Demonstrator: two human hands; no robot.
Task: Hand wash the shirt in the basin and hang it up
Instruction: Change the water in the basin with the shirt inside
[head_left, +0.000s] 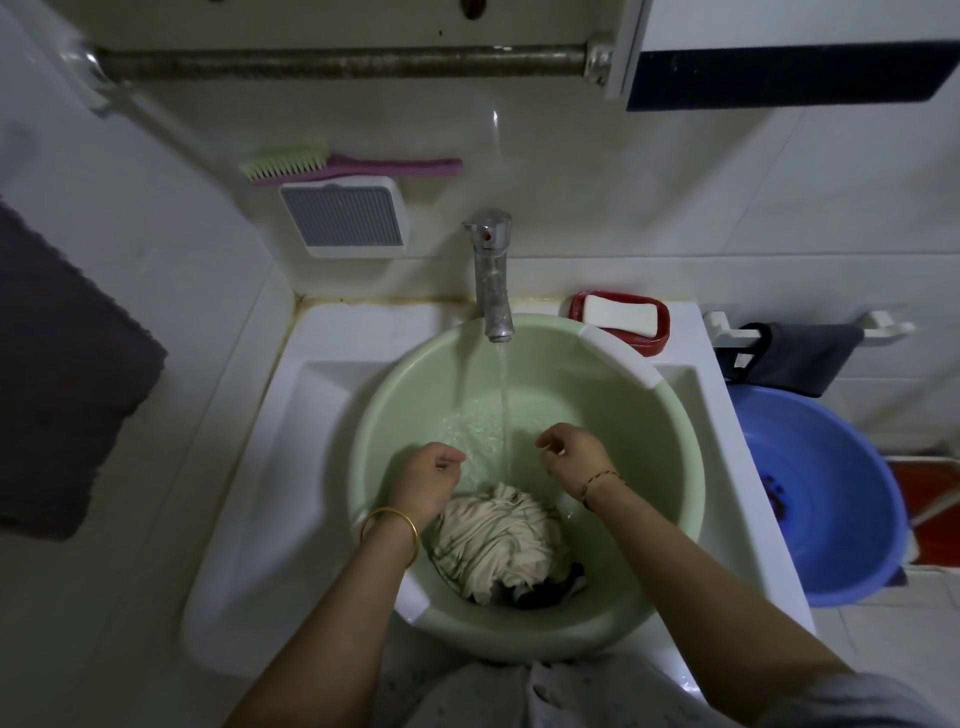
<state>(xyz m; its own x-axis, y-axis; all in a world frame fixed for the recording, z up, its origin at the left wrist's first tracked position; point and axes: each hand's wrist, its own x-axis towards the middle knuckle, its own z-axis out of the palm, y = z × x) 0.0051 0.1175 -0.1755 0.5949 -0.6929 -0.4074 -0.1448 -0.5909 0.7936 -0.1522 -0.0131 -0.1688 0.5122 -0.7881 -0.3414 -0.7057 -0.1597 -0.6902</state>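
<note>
Cream shirt (496, 540) bunched wet in the green basin (649, 467) — tap (492, 275) running between both hands, left hand (426, 475) and right hand (574, 454) loosely curled, holding nothing — soap (618, 314) behind.

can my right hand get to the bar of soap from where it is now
Probably yes. The right hand hovers over the green basin, holding nothing, and the soap lies uncovered in its red dish just beyond the rim, with nothing between.

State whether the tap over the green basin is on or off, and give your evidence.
On. A stream of water falls from the tap spout into the green basin, rippling the shallow water at the bottom.
</note>
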